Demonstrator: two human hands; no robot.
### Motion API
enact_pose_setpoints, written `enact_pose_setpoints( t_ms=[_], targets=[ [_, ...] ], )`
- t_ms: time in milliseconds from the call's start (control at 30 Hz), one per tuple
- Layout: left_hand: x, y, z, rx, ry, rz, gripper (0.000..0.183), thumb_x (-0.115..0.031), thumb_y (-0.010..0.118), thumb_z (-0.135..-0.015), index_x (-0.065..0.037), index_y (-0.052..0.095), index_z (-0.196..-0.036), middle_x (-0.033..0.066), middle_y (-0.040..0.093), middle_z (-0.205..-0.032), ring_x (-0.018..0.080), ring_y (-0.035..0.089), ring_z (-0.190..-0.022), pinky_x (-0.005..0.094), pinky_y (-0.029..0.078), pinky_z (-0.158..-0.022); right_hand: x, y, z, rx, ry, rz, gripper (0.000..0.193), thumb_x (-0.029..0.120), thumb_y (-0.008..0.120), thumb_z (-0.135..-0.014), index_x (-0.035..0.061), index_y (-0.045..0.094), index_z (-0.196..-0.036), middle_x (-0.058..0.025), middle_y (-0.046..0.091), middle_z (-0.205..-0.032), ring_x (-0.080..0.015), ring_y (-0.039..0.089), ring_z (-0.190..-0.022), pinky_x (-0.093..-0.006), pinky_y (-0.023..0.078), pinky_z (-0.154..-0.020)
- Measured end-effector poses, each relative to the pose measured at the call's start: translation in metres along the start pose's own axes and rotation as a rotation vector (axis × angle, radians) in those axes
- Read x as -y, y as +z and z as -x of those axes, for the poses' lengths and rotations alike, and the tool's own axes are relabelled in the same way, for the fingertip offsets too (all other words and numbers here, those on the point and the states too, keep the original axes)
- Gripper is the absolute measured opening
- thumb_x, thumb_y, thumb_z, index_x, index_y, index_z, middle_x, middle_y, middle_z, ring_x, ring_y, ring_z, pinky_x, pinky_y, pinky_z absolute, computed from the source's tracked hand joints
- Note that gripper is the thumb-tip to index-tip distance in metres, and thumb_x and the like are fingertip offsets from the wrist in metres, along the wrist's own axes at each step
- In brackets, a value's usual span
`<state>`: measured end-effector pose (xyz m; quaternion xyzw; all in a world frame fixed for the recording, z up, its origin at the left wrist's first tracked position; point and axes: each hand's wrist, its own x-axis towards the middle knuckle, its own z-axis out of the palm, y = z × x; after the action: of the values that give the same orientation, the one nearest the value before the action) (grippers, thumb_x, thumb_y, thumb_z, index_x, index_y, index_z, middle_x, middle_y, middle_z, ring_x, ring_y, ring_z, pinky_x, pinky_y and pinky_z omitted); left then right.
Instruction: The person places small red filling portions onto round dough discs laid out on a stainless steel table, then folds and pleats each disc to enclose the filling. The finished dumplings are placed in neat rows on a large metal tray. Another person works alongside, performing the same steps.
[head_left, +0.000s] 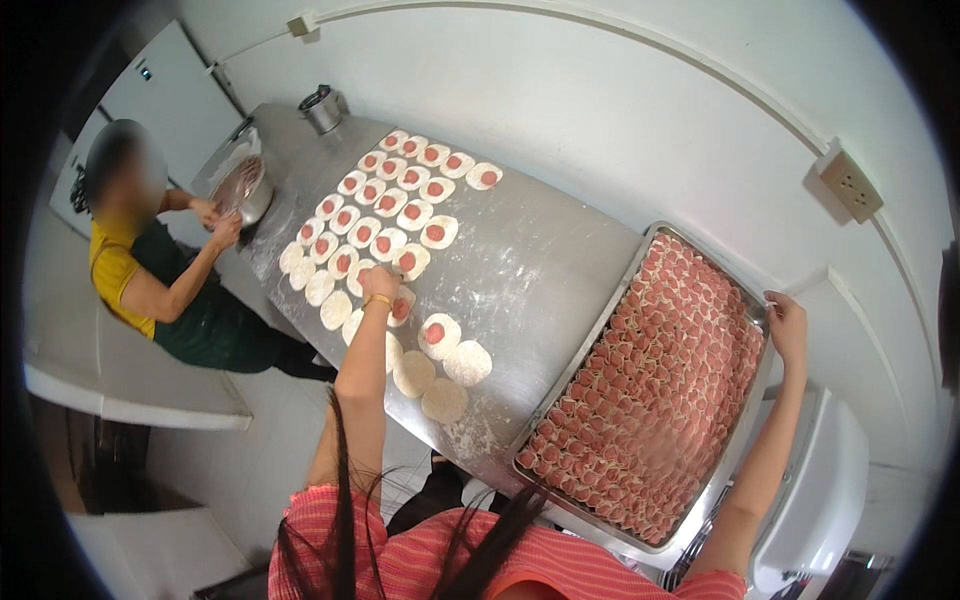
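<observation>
Rows of flat white dough rounds [435, 189], most topped with a pink dab of filling [437, 232], lie on the steel table [540, 250]. Over the near part of these rows, my left hand [379, 283] reaches down with curled fingers; its fingertips are among the rounds, and what they pinch is hidden. Several plain rounds [468, 363] lie closer to me. On the right, a large metal tray [583, 357] is packed with small pink-filled dumplings [650, 390]. My right hand [788, 322] is closed at the tray's far right corner, thumb and finger on its rim.
At the table's far left end, a co-worker [165, 260] in a yellow shirt and green apron holds a metal bowl [258, 200]. A steel pot [321, 108] stands by the wall. Loose flour dusts the table. A white rounded container [815, 480] is right of the tray.
</observation>
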<state>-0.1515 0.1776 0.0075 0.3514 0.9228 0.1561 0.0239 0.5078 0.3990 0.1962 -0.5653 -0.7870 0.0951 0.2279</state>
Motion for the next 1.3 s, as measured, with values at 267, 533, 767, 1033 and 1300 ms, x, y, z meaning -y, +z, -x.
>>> enact_pose_setpoints(
  t_ms=[267, 533, 767, 1033, 1300],
  targets=[
    [0.02, 0.034, -0.034, 0.083, -0.11, 0.73, 0.019, -0.018, 0.062, -0.076, 0.0, 0.064, -0.081, 0.0091, 0.064, -0.079, 0.0248, 0.063, -0.075, 0.0354, 0.05, -0.068, 0.166, 0.001, 0.108, 0.184, -0.095, -0.309, 0.029, -0.006, 0.053, -0.079, 0.0029, 0.064, -0.104, -0.0095, 0.066, -0.091, -0.0148, 0.061, -0.083, -0.0279, 0.048, -0.075],
    [-0.009, -0.036, 0.04, 0.897, -0.19, 1.886, 0.023, -0.004, 0.048, -0.083, -0.003, 0.047, -0.106, 0.0086, 0.056, -0.109, 0.0193, 0.058, -0.098, 0.034, 0.051, -0.086, 0.305, 0.175, 0.214, 0.462, 0.175, -0.992, 0.029, 0.004, 0.056, -0.088, -0.0022, 0.057, -0.116, -0.0091, 0.064, -0.103, -0.0167, 0.061, -0.095, -0.0291, 0.048, -0.085],
    [-0.004, -0.069, 0.195, 1.328, -0.178, 1.741, 0.037, -0.006, 0.044, -0.086, -0.003, 0.043, -0.122, 0.0068, 0.056, -0.112, 0.0156, 0.057, -0.102, 0.0296, 0.049, -0.085, 0.366, 0.265, 0.294, 0.06, 0.816, -1.872, 0.016, 0.005, 0.054, -0.089, -0.0007, 0.056, -0.104, -0.0089, 0.062, -0.095, -0.0177, 0.061, -0.09, -0.0288, 0.051, -0.079],
    [0.042, -0.005, 0.243, 1.066, 0.374, 0.956, 0.032, -0.001, 0.043, -0.088, 0.001, 0.053, -0.117, 0.0085, 0.058, -0.111, 0.0134, 0.056, -0.097, 0.0259, 0.046, -0.084, 0.349, 0.283, 0.361, -0.002, 0.897, -1.153, 0.012, 0.002, 0.055, -0.087, -0.0032, 0.062, -0.094, -0.0054, 0.064, -0.083, -0.0084, 0.059, -0.07, -0.022, 0.049, -0.063],
    [0.045, 0.001, 0.25, 1.038, 0.454, 0.938, 0.034, 0.004, 0.053, -0.084, 0.0, 0.056, -0.118, 0.0066, 0.062, -0.103, 0.0128, 0.059, -0.092, 0.0244, 0.048, -0.079, 0.345, 0.288, 0.375, -0.047, 0.622, -0.994, 0.027, -0.005, 0.058, -0.079, 0.0008, 0.063, -0.105, -0.0013, 0.063, -0.079, -0.005, 0.056, -0.066, -0.0182, 0.045, -0.061]
  ],
)
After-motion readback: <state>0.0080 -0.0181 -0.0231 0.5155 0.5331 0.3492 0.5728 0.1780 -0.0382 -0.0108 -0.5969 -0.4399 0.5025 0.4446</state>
